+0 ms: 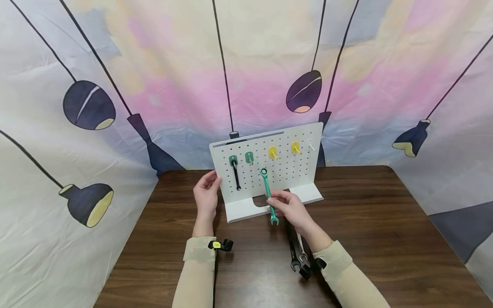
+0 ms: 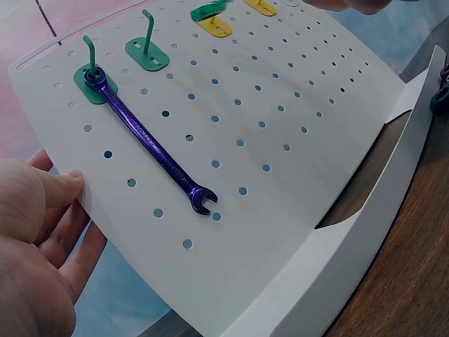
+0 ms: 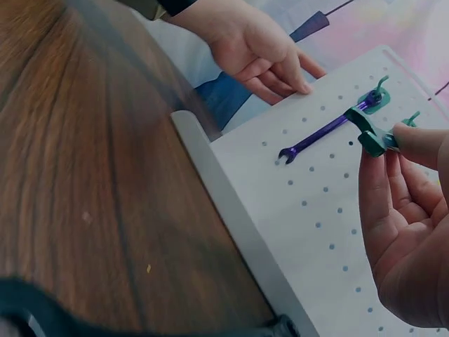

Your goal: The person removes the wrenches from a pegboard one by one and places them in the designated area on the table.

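Note:
A white pegboard [image 1: 285, 171] stands on the table. At its left edge my left hand [image 1: 206, 194] grips it, thumb [image 2: 59, 189] on the front face and fingers reaching behind. My right hand [image 1: 290, 209] pinches a green combination wrench [image 1: 267, 186] by its shank in front of the board, ring end up and open end down. A dark purple wrench [image 2: 147, 140] hangs by its ring from the leftmost green hook [image 2: 89, 60]. Beside that is a second green hook [image 2: 147, 42] with nothing on it.
Further right on the board sit two yellow hooks, one left [image 1: 273, 152] and one right [image 1: 295, 148], then a whitish hook [image 1: 310, 145]. Below my right forearm, a black wrench [image 1: 293, 252] and a silver wrench [image 1: 302, 252] lie on the wooden table [image 1: 369, 222]. A patterned cloth [image 1: 262, 85] hangs behind.

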Motion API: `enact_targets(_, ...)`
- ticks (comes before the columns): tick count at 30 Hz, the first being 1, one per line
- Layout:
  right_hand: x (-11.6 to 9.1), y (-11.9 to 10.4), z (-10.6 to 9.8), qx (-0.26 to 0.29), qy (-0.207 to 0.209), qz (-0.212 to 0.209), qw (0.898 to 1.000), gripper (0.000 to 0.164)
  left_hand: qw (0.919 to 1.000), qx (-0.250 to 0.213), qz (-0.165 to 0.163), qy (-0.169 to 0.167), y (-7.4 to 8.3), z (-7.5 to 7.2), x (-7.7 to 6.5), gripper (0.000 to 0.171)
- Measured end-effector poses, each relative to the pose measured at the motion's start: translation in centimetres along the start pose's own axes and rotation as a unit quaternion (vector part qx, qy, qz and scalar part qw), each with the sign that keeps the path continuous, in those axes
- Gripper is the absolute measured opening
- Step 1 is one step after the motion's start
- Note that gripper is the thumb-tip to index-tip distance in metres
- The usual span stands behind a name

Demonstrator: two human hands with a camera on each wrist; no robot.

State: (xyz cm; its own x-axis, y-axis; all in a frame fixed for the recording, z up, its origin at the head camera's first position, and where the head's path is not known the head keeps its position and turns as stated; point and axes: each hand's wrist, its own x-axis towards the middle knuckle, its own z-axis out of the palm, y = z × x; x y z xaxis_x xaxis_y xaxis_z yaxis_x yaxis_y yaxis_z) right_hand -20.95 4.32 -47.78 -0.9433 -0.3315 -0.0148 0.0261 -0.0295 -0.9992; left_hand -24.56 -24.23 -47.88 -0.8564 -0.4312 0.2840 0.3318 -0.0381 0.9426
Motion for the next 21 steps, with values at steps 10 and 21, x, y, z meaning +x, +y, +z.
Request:
enact_targets(10,-1.0,1.3,-1.3,-0.022,0.001,0.017,1.0,0.042,1.0,-0.001,-0.004,0.002,-0.1,0.0,0.0,0.026)
enact_targets(21,-2.6,2.3,-3.5,-0.035,0.012,0.031,0.999,0.044,1.0,-0.003,0.0,0.001,-0.1,-0.1,0.0,0.026)
